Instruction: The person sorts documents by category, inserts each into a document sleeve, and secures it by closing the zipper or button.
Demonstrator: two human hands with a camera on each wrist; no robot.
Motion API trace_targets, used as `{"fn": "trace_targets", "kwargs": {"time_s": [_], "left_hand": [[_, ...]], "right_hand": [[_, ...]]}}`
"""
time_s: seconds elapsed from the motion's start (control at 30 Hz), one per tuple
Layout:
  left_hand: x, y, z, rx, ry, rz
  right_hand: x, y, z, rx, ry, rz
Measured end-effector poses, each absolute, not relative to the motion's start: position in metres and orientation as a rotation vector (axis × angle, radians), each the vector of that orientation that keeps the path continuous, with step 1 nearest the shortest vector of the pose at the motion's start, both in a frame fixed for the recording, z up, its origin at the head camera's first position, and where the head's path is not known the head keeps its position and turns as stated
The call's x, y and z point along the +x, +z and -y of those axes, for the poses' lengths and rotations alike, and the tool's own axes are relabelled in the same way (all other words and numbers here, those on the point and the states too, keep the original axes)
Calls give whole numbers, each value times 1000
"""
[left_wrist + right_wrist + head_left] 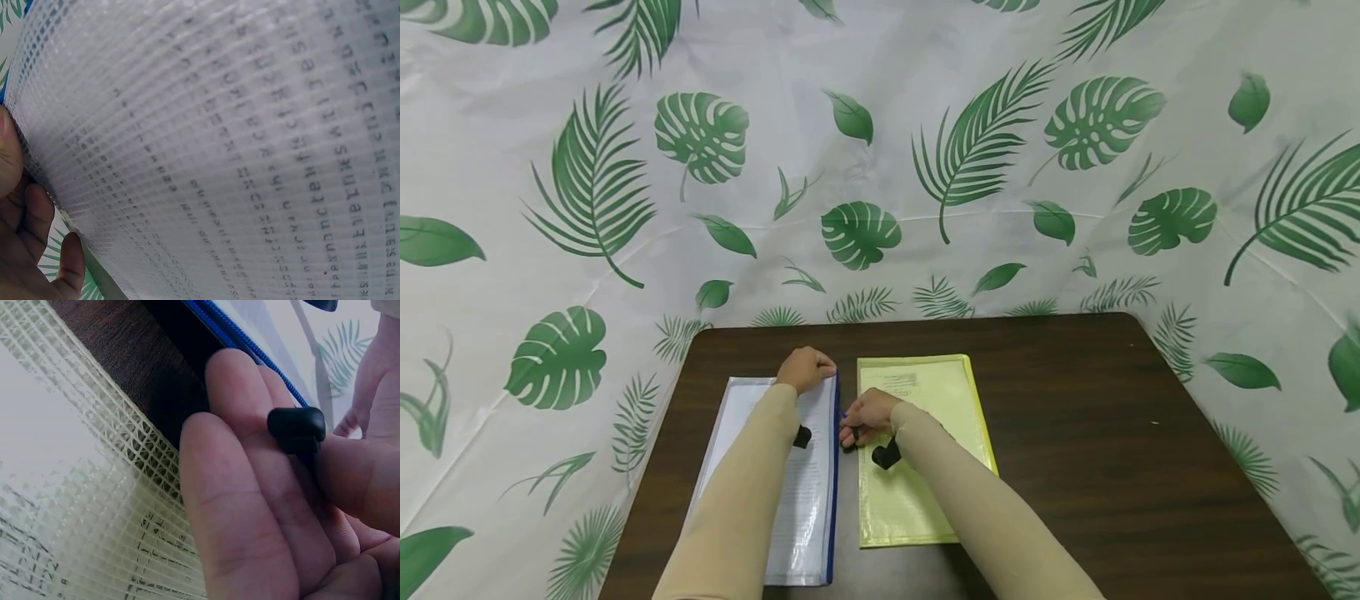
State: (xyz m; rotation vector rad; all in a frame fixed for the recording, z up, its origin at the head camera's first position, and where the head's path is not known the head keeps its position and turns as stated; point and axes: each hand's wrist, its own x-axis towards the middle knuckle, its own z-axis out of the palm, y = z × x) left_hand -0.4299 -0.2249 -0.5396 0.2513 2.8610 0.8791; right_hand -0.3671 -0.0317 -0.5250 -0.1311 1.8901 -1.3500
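Note:
A clear mesh zip pouch (805,500) with blue edging holds printed paper and lies on the left of the table. My left hand (806,369) pinches its top right corner; in the left wrist view the mesh sheet (250,156) bulges up close to the camera, with fingers (72,262) at its edge. Between thumb and fingers, my right hand (871,411) pinches a small black-ended item (297,428) beside the pouch's blue edge; its kind I cannot tell. In the right wrist view, the blue zip edge (250,350) runs just beyond the fingertips.
A yellow mesh pouch (910,500) with paper inside lies to the right, partly beneath my right hand and forearm. Dark wood-grain table (1075,433) surface extends further right. Behind stands a white leaf-print cloth (895,167).

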Motion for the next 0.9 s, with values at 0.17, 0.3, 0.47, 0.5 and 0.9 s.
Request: {"fn": "trace_targets", "kwargs": {"time_s": [0.17, 0.3, 0.47, 0.5, 0.9], "left_hand": [[-428, -537, 223, 250, 907, -2850], [-427, -534, 224, 273, 920, -2846], [-427, -534, 224, 293, 918, -2831], [-427, -534, 224, 291, 919, -2828], [-429, -538, 220, 338, 952, -2856]], "right_hand": [[-362, -523, 30, -148, -1328, -1853], [-359, -522, 31, -153, -1305, -1869], [-355, -521, 30, -146, -1296, -1875], [-354, -522, 29, -148, -1296, -1869], [-352, -524, 18, -244, -1197, -1815]]}}
